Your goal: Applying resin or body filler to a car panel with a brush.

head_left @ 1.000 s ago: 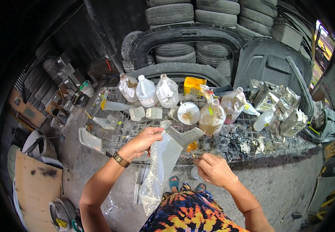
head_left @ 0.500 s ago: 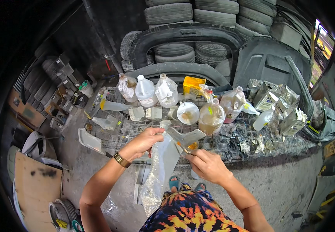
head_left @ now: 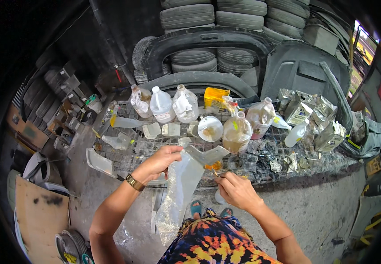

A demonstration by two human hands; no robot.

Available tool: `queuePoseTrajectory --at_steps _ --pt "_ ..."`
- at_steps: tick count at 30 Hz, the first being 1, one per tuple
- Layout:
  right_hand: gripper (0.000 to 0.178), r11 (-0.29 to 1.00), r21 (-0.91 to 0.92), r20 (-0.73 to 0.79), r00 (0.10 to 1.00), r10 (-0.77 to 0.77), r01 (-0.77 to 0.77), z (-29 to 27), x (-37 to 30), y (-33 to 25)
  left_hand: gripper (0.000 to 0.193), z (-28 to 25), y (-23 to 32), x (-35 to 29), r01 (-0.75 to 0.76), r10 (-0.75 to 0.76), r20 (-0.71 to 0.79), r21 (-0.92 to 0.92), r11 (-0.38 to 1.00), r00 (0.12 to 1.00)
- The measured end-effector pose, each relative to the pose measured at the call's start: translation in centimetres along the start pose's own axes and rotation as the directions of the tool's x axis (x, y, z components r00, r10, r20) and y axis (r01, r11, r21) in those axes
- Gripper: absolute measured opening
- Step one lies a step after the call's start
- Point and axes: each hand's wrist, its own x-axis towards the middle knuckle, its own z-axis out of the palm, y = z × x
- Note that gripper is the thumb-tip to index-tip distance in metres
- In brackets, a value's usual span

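Observation:
My left hand (head_left: 165, 157) is closed on the upper left edge of a long, pale, translucent panel piece (head_left: 184, 174). The piece hangs tilted in front of me, forked at its top and speckled toward its lower end. On its right side, my right hand (head_left: 236, 189) pinches a thin, brownish, stick-like tool (head_left: 215, 172). The tool's tip sits near the panel's right edge, and I cannot make out its exact kind. Just beyond the tool is a small orange patch (head_left: 217, 165) at the table's edge.
Plastic jugs (head_left: 162, 105), a white bowl (head_left: 210, 129), a yellow container (head_left: 216, 96) and metal cans (head_left: 299, 108) stand on the grimy gridded table (head_left: 261, 169). A squeeze bottle (head_left: 295, 134) leans at the right. Stacked tyres (head_left: 187, 17) and black car panels (head_left: 307, 75) are behind.
My right hand has drawn slightly back from the panel, and the tool's tip has come away from its edge. The left hand keeps its hold. The whole view has shifted a little.

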Motion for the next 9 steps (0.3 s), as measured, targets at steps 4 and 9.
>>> queuePoseTrajectory --at_steps 4,9 --pt "0.025 1.000 -0.016 -0.018 1.000 0.010 -0.011 -1.4 0.0 -0.2 0.056 -0.1 -0.3 0.3 -0.005 0.005 0.006 0.020 1.000 1.000" --pt "0.026 0.999 -0.035 -0.040 0.999 0.036 -0.037 -2.3 0.0 0.0 0.057 -0.3 -0.7 0.8 -0.034 0.032 0.052 0.031 0.999 0.998"
